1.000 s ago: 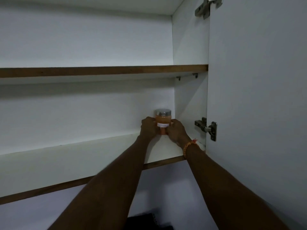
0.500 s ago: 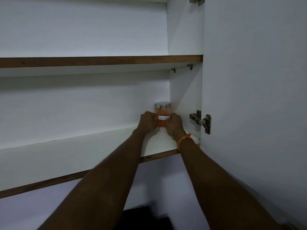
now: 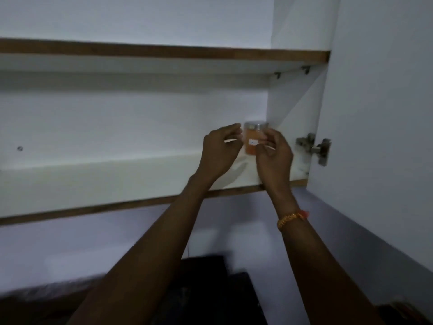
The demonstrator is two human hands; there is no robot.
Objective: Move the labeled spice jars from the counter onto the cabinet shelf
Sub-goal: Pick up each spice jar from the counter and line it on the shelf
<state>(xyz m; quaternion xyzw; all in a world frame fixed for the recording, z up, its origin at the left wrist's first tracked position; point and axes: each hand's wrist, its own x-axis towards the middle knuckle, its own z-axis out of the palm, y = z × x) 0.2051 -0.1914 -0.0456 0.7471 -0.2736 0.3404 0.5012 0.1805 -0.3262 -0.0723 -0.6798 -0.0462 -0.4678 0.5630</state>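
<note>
A small round glass jar (image 3: 253, 140) with orange spice inside, a shiny metal lid and a white paper label stands near the back right corner of the flat white cabinet shelf (image 3: 117, 184), which has a brown wooden front edge. The left hand (image 3: 219, 153) is just beside the jar on one side and the right hand (image 3: 274, 156) is on the other, both with loosely bent fingers and holding nothing, though the blur makes it hard to tell if a fingertip touches the glass. A gold and orange bead bracelet (image 3: 291, 218) sits on the right wrist, and a silver metal hinge (image 3: 315, 147) is on the smooth white door (image 3: 379, 137) at the right.
</note>
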